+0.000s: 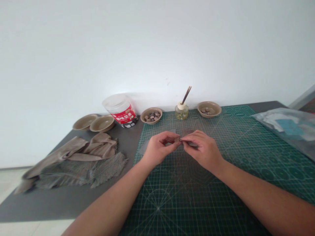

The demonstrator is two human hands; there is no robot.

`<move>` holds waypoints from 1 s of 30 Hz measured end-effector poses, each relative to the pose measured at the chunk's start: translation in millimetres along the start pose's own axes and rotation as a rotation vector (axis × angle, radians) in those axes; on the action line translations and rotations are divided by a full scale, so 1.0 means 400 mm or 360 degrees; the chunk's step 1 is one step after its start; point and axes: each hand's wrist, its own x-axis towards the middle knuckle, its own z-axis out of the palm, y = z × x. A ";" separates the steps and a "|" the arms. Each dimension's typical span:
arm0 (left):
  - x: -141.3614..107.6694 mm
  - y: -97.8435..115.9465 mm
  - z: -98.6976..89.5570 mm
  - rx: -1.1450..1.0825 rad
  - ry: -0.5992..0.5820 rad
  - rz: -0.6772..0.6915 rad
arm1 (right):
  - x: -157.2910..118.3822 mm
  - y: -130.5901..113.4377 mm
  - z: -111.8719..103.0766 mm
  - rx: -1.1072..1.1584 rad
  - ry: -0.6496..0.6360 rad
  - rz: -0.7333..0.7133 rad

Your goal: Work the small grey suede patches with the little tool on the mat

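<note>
Green cutting mat [187, 203] under both forearms, and right at its centre the left hand [159, 147] and right hand [201, 151] are closed together, fingertips pinching a small dark piece [180, 140] just above the mat! Translucent grey sheet [144, 148] showing beneath them. Over on the left, on a dark grey desk mat [54, 203], crumpled taupe cloth [73, 152] and frayed grey burlap [81, 172]. Along the back: two tan bowls [94, 122], a red-labelled plastic jar [120, 109], a bowl of brown chunks [151, 115], a reed diffuser bottle [181, 112], another tan bowl [209, 109]. Far right, a plastic bag [285, 129].
</note>
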 end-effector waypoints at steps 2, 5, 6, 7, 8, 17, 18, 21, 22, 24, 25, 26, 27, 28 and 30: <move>0.001 0.004 -0.001 0.0041 -0.0036 -0.0002 | -0.001 -0.001 -0.002 0.0009 -0.0001 0.0009; 0.000 0.010 -0.001 0.0083 -0.0100 -0.0008 | -0.003 -0.001 -0.006 0.0022 -0.0018 0.0001; 0.000 0.011 0.000 0.0062 -0.0097 -0.0012 | -0.003 -0.002 -0.007 0.0021 -0.0021 -0.0001; -0.001 0.012 0.001 0.0028 -0.0082 -0.0017 | -0.004 -0.002 -0.007 0.0016 -0.0017 -0.0001; -0.002 0.013 0.001 -0.0002 -0.0062 -0.0022 | -0.004 -0.002 -0.008 0.0012 -0.0010 -0.0002; 0.002 0.008 -0.006 0.0082 -0.0107 0.0024 | -0.007 -0.001 -0.005 0.0027 -0.0020 0.0004; 0.003 0.007 -0.006 0.0068 -0.0098 0.0024 | -0.008 0.000 -0.005 0.0026 -0.0016 0.0003; 0.004 0.003 -0.007 0.0070 -0.0070 0.0014 | -0.008 0.003 -0.006 0.0028 -0.0018 -0.0018; 0.004 0.002 -0.007 0.0077 -0.0073 0.0014 | -0.008 0.003 -0.006 0.0028 -0.0027 -0.0025; 0.005 0.001 -0.010 0.0111 -0.0103 0.0031 | -0.007 0.002 -0.007 0.0026 -0.0034 -0.0038; 0.006 0.001 -0.012 0.0140 -0.0118 0.0045 | -0.007 0.001 -0.007 0.0026 -0.0034 -0.0048; 0.006 0.001 -0.014 0.0173 -0.0127 0.0058 | -0.007 0.000 -0.007 0.0030 -0.0035 -0.0065; 0.006 0.001 -0.016 0.0206 -0.0128 0.0071 | -0.007 -0.001 -0.007 0.0037 -0.0040 -0.0092; 0.007 0.002 -0.017 0.0233 -0.0124 0.0082 | -0.007 -0.002 -0.008 0.0043 -0.0046 -0.0123; 0.007 0.003 -0.018 0.0260 -0.0124 0.0099 | -0.007 -0.001 -0.009 0.0044 -0.0047 -0.0158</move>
